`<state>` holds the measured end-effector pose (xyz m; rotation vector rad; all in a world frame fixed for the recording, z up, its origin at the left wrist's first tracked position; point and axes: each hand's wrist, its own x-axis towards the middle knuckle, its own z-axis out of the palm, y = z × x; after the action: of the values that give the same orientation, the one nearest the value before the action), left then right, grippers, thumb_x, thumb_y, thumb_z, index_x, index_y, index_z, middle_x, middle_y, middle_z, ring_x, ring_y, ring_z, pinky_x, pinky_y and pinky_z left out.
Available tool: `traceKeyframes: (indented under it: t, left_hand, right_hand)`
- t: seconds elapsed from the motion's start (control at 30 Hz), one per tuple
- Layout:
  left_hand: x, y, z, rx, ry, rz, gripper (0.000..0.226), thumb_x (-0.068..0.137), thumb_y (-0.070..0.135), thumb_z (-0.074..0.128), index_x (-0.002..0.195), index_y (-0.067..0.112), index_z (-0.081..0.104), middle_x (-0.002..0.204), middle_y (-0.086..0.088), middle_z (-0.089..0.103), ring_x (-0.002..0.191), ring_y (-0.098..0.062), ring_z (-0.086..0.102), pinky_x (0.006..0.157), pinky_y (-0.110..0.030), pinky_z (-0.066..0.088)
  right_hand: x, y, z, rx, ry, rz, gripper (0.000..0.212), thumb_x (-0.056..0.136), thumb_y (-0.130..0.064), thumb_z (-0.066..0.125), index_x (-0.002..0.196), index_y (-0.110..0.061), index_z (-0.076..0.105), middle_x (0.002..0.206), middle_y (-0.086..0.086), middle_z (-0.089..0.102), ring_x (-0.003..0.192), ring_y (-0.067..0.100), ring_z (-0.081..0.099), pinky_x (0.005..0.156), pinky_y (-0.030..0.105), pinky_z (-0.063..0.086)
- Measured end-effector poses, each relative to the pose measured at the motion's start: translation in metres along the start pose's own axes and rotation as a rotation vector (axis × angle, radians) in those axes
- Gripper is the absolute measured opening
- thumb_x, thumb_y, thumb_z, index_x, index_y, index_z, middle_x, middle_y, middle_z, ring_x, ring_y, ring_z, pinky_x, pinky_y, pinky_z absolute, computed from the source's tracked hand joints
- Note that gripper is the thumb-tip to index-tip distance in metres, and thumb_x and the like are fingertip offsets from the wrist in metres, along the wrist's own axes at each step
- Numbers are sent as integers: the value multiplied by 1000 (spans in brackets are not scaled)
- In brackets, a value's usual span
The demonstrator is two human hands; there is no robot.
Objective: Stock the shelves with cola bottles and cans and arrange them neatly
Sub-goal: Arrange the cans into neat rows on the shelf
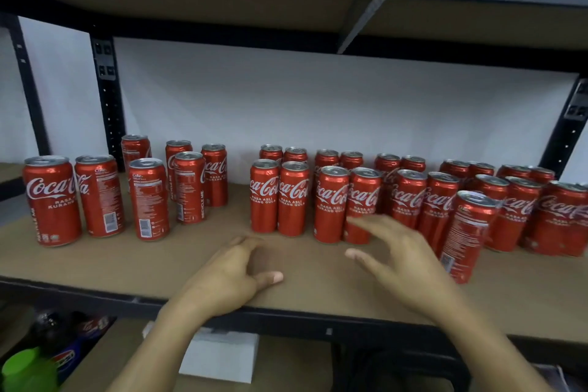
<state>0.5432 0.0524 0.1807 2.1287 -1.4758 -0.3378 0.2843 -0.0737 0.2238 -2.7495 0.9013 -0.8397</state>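
Observation:
Red cola cans stand on a brown shelf board (95,264). A loose group of several cans (149,197) sits at the left, some with labels turned away. Paired rows of cans (280,197) fill the middle and right. One can (467,235) stands alone in front of the right rows. My left hand (229,277) hovers over the board's front, fingers relaxed and holding nothing. My right hand (404,261) is spread open just in front of a middle can (362,200), its fingertips near that can's base, beside the lone can.
A black metal frame post (108,99) stands behind the left cans, and another shelf board (286,9) lies overhead. Below the shelf edge (286,318) are dark bottles (63,331), a green cap (28,372) and a white box (219,356).

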Motion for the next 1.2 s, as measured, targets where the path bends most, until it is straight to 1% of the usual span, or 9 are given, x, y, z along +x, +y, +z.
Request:
traceKeyframes:
  t: [0.1,0.17,0.33,0.47,0.7,0.93,1.03,1.13,1.2]
  left_hand:
    - [-11,6,15,137,5,29,80,83,80,42,150,36,38,160,13,31,148,-12,24,123,-37,22]
    - [-12,7,20,233,61,35,82,83,83,29,151,37,37,161,13,29,151,-13,20,123,-38,18]
    - [-14,9,20,294,62,30,76,88,79,27,151,38,37,162,11,30,151,-14,20,123,-37,16]
    - [-18,15,20,347,51,15,68,93,72,27,153,40,32,163,12,25,152,-12,18,123,-37,13]
    - [-20,13,17,347,32,-12,93,75,91,8,152,45,31,162,18,25,151,-9,19,124,-40,14]
    - [-16,11,20,295,38,-56,71,79,91,20,142,59,32,159,19,31,148,-7,25,123,-43,18]
    - [-16,8,22,299,69,-68,71,82,88,23,144,57,34,159,20,32,148,-7,26,123,-44,19]
    - [-16,3,25,322,111,-67,75,83,88,22,147,51,36,158,21,33,147,-7,28,122,-45,22]
    - [-17,3,26,329,140,-58,73,85,86,23,147,50,38,157,21,35,145,-7,30,121,-42,24]
  right_hand:
    - [-29,26,16,-23,-127,78,66,91,-62,57,150,-36,43,154,-16,43,140,-1,36,112,16,23]
    - [-39,36,21,-21,-162,108,66,94,-63,53,151,-31,44,156,-12,42,143,5,35,115,19,22]
    - [-45,47,22,-62,-197,141,69,96,-69,39,151,-27,45,160,-3,38,148,15,30,123,35,22]
    - [-43,48,22,-126,-252,135,70,99,-69,31,154,-28,38,164,1,30,152,19,22,123,40,13]
    - [-46,49,19,-119,-248,99,64,102,-63,27,155,-27,36,164,0,29,153,19,17,125,42,8]
    - [-49,57,17,-75,-182,68,60,101,-60,35,151,-29,43,159,0,38,150,18,25,125,40,13]
    - [-50,58,19,-60,-155,57,58,99,-60,40,149,-29,46,156,-1,43,147,19,30,124,41,18]
    - [-52,60,19,119,-14,83,51,97,-49,58,143,-28,54,142,-5,55,129,16,50,111,34,39]
    - [-56,63,18,309,190,161,39,94,-36,69,131,-25,63,124,-5,60,110,13,59,96,29,50]
